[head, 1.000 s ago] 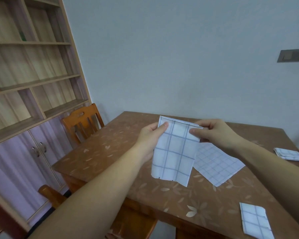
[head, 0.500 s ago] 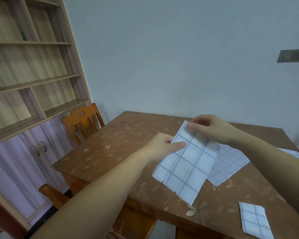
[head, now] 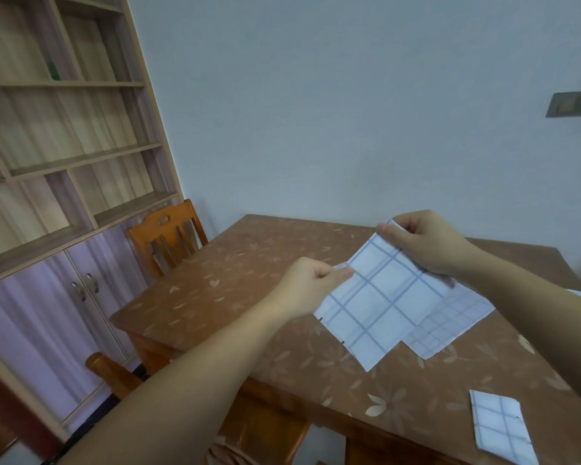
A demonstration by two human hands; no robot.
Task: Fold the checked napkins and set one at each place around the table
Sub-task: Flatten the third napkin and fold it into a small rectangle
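A checked napkin [head: 379,307] is held above the brown, leaf-patterned table [head: 235,283], near its middle, by two of its upper corners. The cloth is pale, almost white, and is crossed by thin blue-grey lines that mark out large squares; it is seen as a slanted oblong, with the top edge drawn fairly taut between the hands and the lower end hanging toward the tabletop. Two tiny dark marks can be made out along the lower left edge. Whether the lowest corner touches the table cannot be told. The left-hand corner is pinched between the thumb and curled forefinger of the left hand [head: 311,283], the other fingers being tucked into the palm. The higher, farther corner is gripped by the right hand [head: 423,243], with the thumb laid on the near face and the fingers curled behind. Beneath the held cloth, and partly covered by it, a second napkin [head: 450,323] is spread flat on the table; its check looks finer. A small folded napkin [head: 498,427] lies close to the near right edge of the table, well apart from the other two. A wooden chair [head: 165,236] is drawn up at the left side of the table, in front of a shelf unit [head: 64,146].
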